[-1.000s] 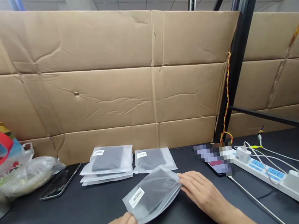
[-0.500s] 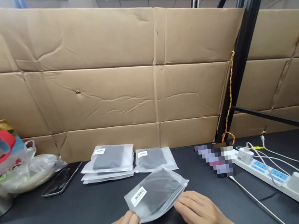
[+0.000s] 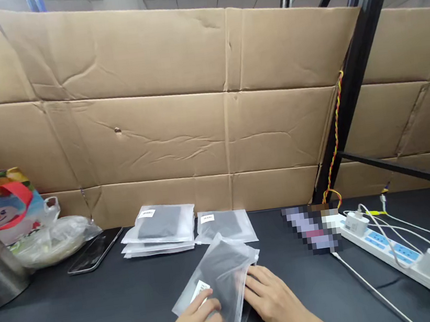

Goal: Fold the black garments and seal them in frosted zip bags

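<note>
A frosted zip bag (image 3: 217, 271) with a white barcode label is bent and tilted up over the dark table. My left hand (image 3: 200, 321) grips its lower left part, fingers curled across the front and partly covering the label. At the right edge, my right hand (image 3: 270, 299) holds the bag; its fingertips are partly hidden at the bag's side. The layers stand apart near this edge. Just behind lies a flat labelled bag (image 3: 226, 226) with something dark inside, and to its left a stack of similar bags (image 3: 164, 226).
At the left are a metal cup (image 3: 0, 274), a colourful bag with red handles (image 3: 7, 204), a clear plastic bag (image 3: 58, 237) and a phone (image 3: 94, 252). A white power strip (image 3: 402, 255) with chargers and cables runs along the right. Cardboard (image 3: 167, 130) stands behind.
My left hand has moved from the bag's lower corner onto its front, over the label. The bag is now bent and turned more upright, its layers spread at the right edge.
</note>
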Action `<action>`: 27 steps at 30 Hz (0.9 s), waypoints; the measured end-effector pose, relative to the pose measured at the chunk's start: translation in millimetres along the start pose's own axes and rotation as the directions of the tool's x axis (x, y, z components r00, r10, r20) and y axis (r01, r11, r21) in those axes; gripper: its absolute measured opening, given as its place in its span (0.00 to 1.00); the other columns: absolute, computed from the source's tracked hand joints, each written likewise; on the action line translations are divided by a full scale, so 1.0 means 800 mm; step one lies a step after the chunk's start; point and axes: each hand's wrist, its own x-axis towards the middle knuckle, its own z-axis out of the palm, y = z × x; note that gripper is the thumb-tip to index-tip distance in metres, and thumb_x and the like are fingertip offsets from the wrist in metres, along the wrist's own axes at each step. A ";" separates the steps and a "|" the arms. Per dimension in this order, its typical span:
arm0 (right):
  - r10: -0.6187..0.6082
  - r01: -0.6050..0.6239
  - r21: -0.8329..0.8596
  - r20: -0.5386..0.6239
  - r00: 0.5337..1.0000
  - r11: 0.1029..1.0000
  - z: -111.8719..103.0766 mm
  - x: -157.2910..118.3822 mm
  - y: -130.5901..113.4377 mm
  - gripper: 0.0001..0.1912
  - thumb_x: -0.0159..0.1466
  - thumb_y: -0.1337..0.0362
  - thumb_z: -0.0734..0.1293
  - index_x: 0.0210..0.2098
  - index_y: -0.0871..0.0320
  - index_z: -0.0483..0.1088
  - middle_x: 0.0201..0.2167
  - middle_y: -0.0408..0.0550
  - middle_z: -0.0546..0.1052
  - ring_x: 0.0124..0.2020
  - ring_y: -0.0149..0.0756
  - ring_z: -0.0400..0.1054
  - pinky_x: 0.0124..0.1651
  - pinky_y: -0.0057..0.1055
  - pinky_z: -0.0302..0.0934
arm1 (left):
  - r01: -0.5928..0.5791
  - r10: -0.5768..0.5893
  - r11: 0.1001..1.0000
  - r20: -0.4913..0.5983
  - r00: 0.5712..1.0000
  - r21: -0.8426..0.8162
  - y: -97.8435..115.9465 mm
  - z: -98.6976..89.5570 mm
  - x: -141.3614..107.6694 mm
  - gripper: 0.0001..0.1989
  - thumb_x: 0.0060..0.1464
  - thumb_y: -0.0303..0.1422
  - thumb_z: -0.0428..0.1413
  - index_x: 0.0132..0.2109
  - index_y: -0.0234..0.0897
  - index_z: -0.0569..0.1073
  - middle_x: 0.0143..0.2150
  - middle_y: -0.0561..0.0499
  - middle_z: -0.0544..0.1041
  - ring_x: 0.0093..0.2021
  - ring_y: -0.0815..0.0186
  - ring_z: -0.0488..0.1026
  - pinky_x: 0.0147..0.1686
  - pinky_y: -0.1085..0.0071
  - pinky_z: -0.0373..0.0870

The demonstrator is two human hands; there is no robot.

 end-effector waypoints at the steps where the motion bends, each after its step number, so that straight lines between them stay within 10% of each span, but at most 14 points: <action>1: -0.032 0.031 0.044 0.018 0.999 0.999 0.000 0.002 -0.003 0.14 0.67 0.70 0.60 0.51 0.60 0.67 0.48 0.51 0.75 0.51 0.40 0.67 0.54 0.36 0.64 | 0.061 -0.061 0.997 0.000 0.998 -0.049 -0.003 0.000 0.005 0.09 0.63 0.32 0.47 0.36 0.40 0.70 0.32 0.50 0.78 0.42 0.59 0.76 0.54 0.59 0.69; 6: -0.214 0.179 0.260 0.111 0.971 0.949 -0.002 0.003 -0.016 0.12 0.70 0.69 0.55 0.45 0.59 0.68 0.45 0.49 0.76 0.50 0.33 0.67 0.55 0.28 0.61 | 0.465 -0.438 0.868 0.170 0.883 -0.173 -0.023 0.009 0.014 0.19 0.67 0.34 0.44 0.63 0.43 0.63 0.61 0.48 0.69 0.59 0.59 0.67 0.53 0.61 0.72; 10: -0.253 0.243 0.297 -0.005 0.968 0.923 0.006 -0.006 -0.020 0.15 0.71 0.67 0.53 0.34 0.56 0.69 0.30 0.43 0.78 0.34 0.29 0.73 0.42 0.23 0.67 | 0.464 -0.377 0.854 0.335 0.864 -0.237 -0.032 0.025 0.005 0.21 0.68 0.35 0.43 0.65 0.45 0.58 0.64 0.50 0.62 0.63 0.57 0.60 0.56 0.56 0.68; 16: -0.125 0.212 0.333 -0.265 0.956 0.919 0.002 -0.020 -0.018 0.12 0.71 0.67 0.54 0.44 0.58 0.69 0.33 0.46 0.81 0.31 0.27 0.76 0.34 0.19 0.68 | 0.375 -0.370 0.927 0.227 0.901 0.020 -0.043 0.038 -0.037 0.31 0.65 0.35 0.49 0.69 0.47 0.43 0.67 0.47 0.55 0.65 0.53 0.54 0.58 0.52 0.64; 27: -0.076 0.100 0.165 -0.145 0.987 0.981 0.010 -0.014 -0.017 0.13 0.70 0.64 0.54 0.37 0.56 0.68 0.44 0.44 0.79 0.50 0.36 0.71 0.49 0.27 0.67 | 0.621 -0.671 0.741 0.258 0.695 0.255 -0.155 -0.086 -0.255 0.31 0.61 0.43 0.52 0.67 0.59 0.48 0.65 0.61 0.60 0.63 0.53 0.60 0.57 0.50 0.63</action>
